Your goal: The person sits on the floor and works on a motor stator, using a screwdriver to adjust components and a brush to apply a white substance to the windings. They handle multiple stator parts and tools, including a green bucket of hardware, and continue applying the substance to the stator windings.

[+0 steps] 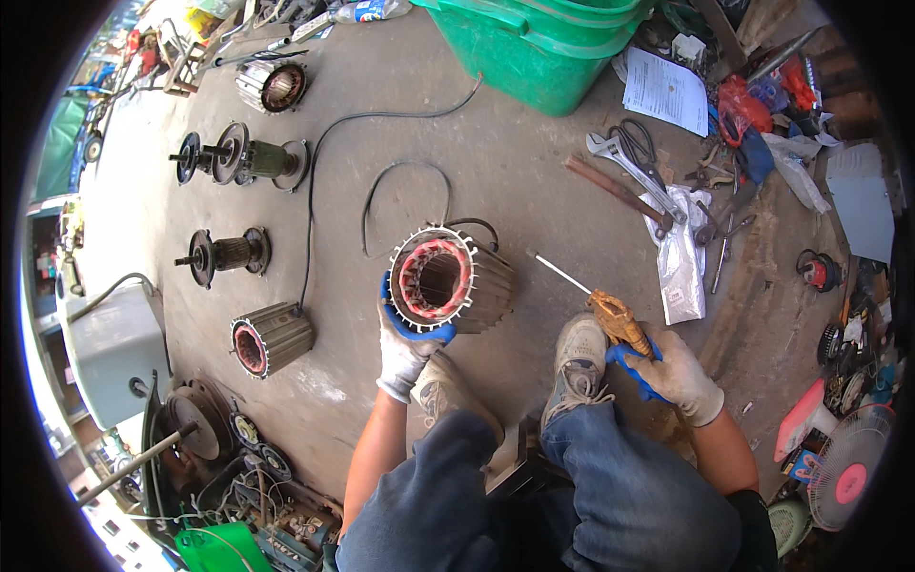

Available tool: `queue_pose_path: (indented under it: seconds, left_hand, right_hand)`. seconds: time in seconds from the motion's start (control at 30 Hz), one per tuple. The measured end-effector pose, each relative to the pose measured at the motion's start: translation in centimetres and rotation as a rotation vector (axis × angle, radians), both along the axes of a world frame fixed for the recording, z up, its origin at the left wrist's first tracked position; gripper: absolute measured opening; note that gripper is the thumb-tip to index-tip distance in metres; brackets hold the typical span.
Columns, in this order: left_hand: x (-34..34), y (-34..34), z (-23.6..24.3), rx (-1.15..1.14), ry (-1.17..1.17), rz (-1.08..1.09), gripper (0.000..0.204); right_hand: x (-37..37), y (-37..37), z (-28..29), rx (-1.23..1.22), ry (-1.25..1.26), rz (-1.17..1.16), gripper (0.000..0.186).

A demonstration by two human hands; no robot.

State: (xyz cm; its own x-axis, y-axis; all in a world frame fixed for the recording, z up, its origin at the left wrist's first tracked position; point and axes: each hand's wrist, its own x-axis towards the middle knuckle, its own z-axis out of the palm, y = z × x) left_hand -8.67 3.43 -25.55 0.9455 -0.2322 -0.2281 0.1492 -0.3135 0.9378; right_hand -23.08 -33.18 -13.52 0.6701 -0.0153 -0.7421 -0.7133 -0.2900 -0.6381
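My left hand (405, 348), in a white glove with blue-coated fingers, grips the lower rim of a finned motor stator (491, 291). Its open end, lined with red-and-white windings, faces up toward me. A dark lead comes off its far side. My right hand (679, 374), gloved the same way, is wrapped round the grip of a dirty orange tool (615, 319) that looks like an air blow gun. Its long thin pale nozzle (562, 272) points up and left toward the stator, apart from it. Fingers of the right hand are partly hidden behind the grip.
Left on the floor lie another stator (272, 340), rotors with end covers (229, 255) and a further motor housing (272, 86). A green bin (534, 57) stands at the back. An adjustable wrench (634, 167), hammer (620, 195) and silver packet (680, 257) lie right; a fan (851, 467) stands lower right.
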Motion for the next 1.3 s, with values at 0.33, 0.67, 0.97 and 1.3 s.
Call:
queue_pose_path:
  seconds: [0.33, 0.67, 0.97, 1.3]
  left_hand:
    - [3.8, 1.8, -2.4, -0.325, 0.472, 0.352, 0.071]
    - [12.0, 3.8, -5.9, -0.701, 0.909, 0.215, 0.087]
    - [10.9, 2.2, -4.4, -0.561, 0.856, 0.336, 0.091]
    - [10.7, 1.8, -4.5, -0.533, 0.82, 0.356, 0.093]
  right_hand:
    - [-1.6, 1.5, -10.6, 0.277, -0.175, -0.232, 0.038]
    - [1.8, 3.7, -13.9, 0.647, -0.15, -0.313, 0.045]
    - [2.6, 6.9, -15.5, 0.725, 0.06, -0.358, 0.045]
    - [0.4, 8.8, -18.4, 0.442, 0.117, -0.08, 0.04]
